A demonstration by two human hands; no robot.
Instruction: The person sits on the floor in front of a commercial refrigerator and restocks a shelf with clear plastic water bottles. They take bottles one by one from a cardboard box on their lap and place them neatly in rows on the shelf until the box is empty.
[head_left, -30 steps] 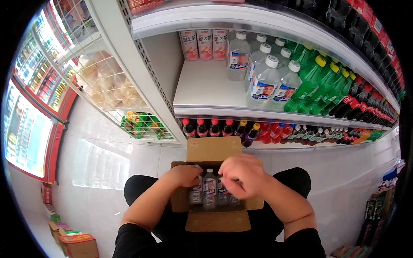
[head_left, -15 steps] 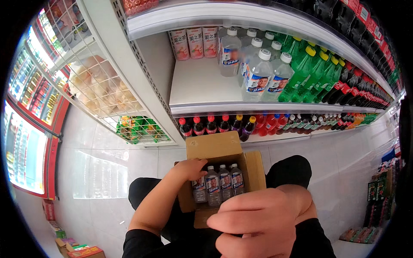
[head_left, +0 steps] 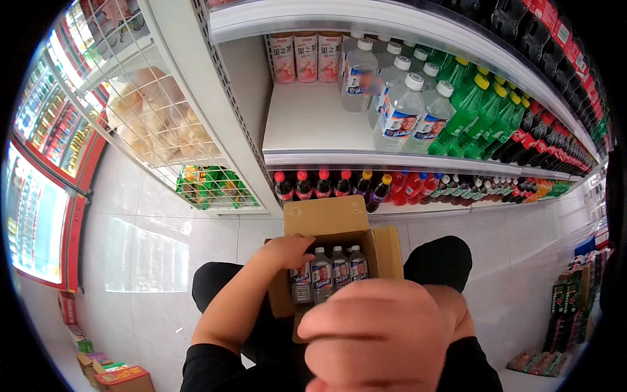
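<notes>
Head: bottles (head_left: 321,276) beside left grip (head_left: 289,251).

Blurred right fingers (head_left: 356,320), cut off below, hide part of the carton (head_left: 326,219).

Bare right hand (head_left: 375,333), a second ago over right side of open brown cardboard box (head_left: 326,217), now raised high, screening near edge. Bare left hand (head_left: 289,252) shifted toward far left corner.
</notes>
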